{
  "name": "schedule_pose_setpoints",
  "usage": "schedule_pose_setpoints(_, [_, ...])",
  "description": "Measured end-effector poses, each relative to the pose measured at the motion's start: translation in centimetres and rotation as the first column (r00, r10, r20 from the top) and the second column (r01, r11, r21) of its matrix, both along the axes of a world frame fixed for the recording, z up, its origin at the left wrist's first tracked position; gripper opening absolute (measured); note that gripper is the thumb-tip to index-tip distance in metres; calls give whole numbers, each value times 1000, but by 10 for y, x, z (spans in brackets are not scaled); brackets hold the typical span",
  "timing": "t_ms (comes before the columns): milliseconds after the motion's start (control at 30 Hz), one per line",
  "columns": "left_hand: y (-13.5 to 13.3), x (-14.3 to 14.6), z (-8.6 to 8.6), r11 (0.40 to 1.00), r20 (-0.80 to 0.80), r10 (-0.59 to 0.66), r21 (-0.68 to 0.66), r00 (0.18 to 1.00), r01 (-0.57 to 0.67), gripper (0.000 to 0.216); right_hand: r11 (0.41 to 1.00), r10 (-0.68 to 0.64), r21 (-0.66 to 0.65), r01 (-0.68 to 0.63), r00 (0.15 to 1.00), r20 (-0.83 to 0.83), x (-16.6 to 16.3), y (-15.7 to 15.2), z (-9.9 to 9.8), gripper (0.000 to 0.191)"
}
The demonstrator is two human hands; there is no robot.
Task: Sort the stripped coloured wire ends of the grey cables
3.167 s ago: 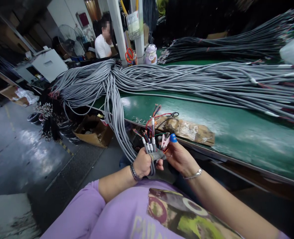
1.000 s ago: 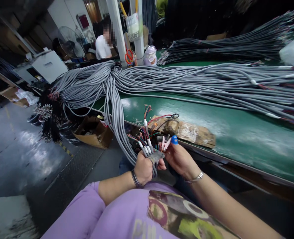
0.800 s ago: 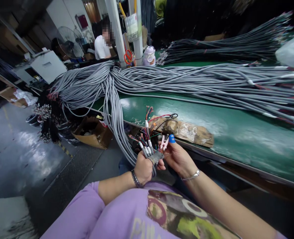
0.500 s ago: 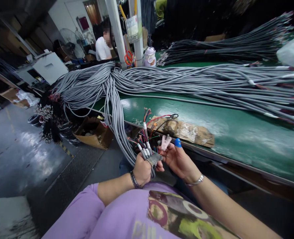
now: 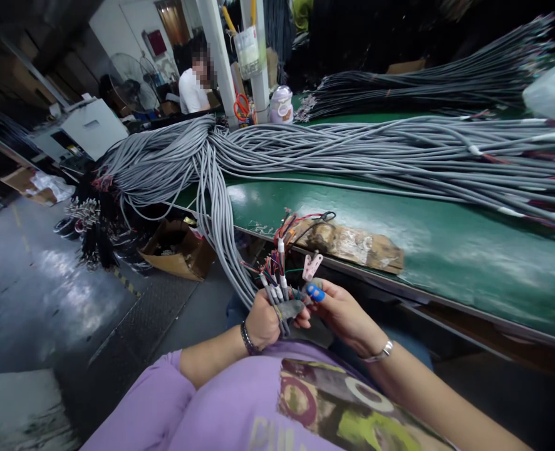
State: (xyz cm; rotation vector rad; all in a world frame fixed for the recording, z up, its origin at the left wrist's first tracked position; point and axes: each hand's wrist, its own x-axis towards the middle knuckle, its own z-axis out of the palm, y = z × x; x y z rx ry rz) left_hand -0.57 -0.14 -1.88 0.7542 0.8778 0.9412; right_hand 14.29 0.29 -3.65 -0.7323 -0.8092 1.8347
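Grey cable ends [image 5: 277,293] poke up from the clenched left hand [image 5: 261,322], coloured wires fanning above its fingers. Just beside, the right hand [image 5: 346,313] pinches pink snips [image 5: 312,266]. Beyond lies the green bench [image 5: 446,250], heaped with grey cables [image 5: 352,150].

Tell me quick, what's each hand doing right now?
Left hand: closed around a bunch of grey cable ends.
Right hand: fingers closed on a small pink tool.

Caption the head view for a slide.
Left hand grips grey cable ends; right hand holds a small pink tool beside the green bench.
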Motion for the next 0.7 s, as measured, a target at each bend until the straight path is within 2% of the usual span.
schedule_pose_setpoints(67, [-1, -3, 0, 1000, 3, -22, 15, 1000, 22, 43, 999, 46, -17, -47, 997, -62, -4, 0, 2, 30])
schedule_pose_setpoints(233, [-2, -3, 3, 997, 49, 46, 55, 998, -48, 41, 989, -88, -128, 77, 993, -83, 1, 8, 0, 25])
schedule_pose_setpoints(300, [-1, -1, 5, 994, 74, 74, 72, 994, -80, 39, 982, -110, -166, 90, 988, -113, 7, 14, -1, 29])
schedule_pose_setpoints(433, [3, 6, 8, 983, 103, 131, 112, 986, -142, 39, 986, -86, -155, 68, 990, -116, 12, 28, 3, 46])
schedule_pose_setpoints(567, [9, 13, 6, 971, 87, 175, 147, 981, -186, 35, 989, -92, -121, 81, 991, -94, 5, 35, 8, 45])
schedule_pose_setpoints(700, [12, 16, 1, 973, 79, 166, 151, 983, -176, 34, 986, -24, -169, -3, 986, -162, -1, 36, 10, 47])
